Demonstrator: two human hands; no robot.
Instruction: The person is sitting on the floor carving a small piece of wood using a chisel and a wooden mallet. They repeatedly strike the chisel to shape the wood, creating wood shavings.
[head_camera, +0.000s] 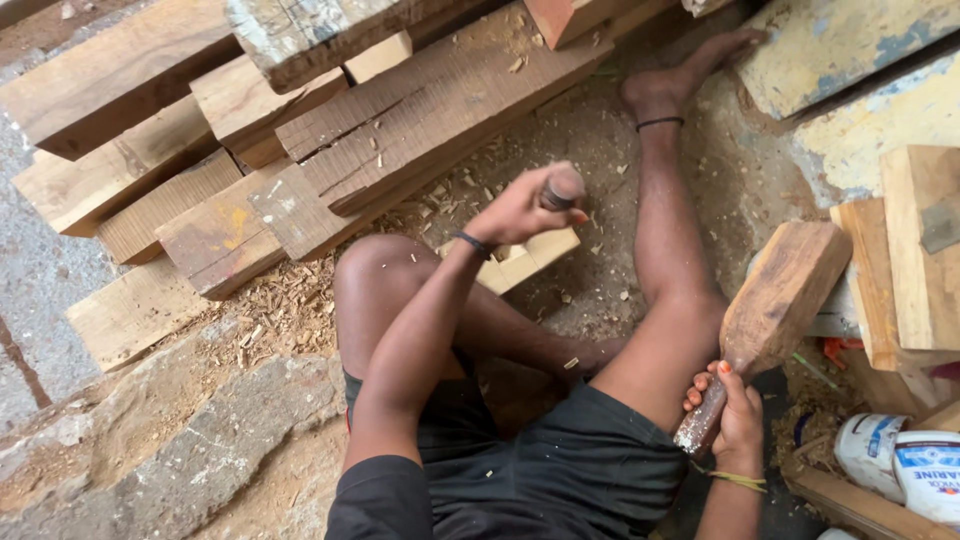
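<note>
Sitting on a floor strewn with wood chips, the person is seen from the head view, the only view supplied, with one knee raised and the other leg stretched toward twelve o'clock.

Left hand: clenched around the handle of a chisel, whose butt end shows above the fist; the blade is hidden behind the hand. The tool is held upright over a pale wooden block, which lies on the floor between the legs, just beyond the raised knee.

Right hand: closed around the grip of a heavy wooden mallet, held at four o'clock from the block, its head raised and angled toward one o'clock, well apart from the chisel.

Surroundings: stacked timber beams are noted at ten to twelve o'clock, further wooden pieces at three o'clock, and white containers at five o'clock.

Judgement on workmanship: the chisel is best kept steady and plumb, with the fist kept below the butt so that only the handle end is struck. The mallet face should be brought down squarely. The block appears unclamped; bracing it with a foot would be advised, since a glancing blow could shift it.
</note>
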